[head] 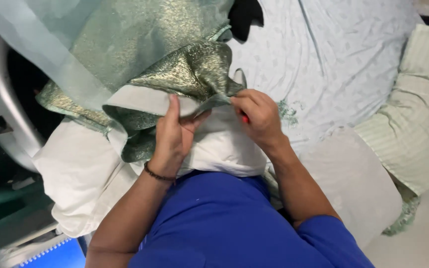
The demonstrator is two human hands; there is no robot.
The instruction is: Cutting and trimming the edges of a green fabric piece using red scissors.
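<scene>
While both hands point(214, 126) pinch green fabric point(175, 64), a white pillow point(85, 168) lies beneath.

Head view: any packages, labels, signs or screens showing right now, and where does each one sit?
None can be made out in this view.
Nearest candidate: a blue flat thing with a white spiral edge, bottom left; it looks like a notebook cover, with no print visible.
The hands hold only cloth: the left hand and the right hand pinch the shiny green fabric over a white pillow.
</scene>
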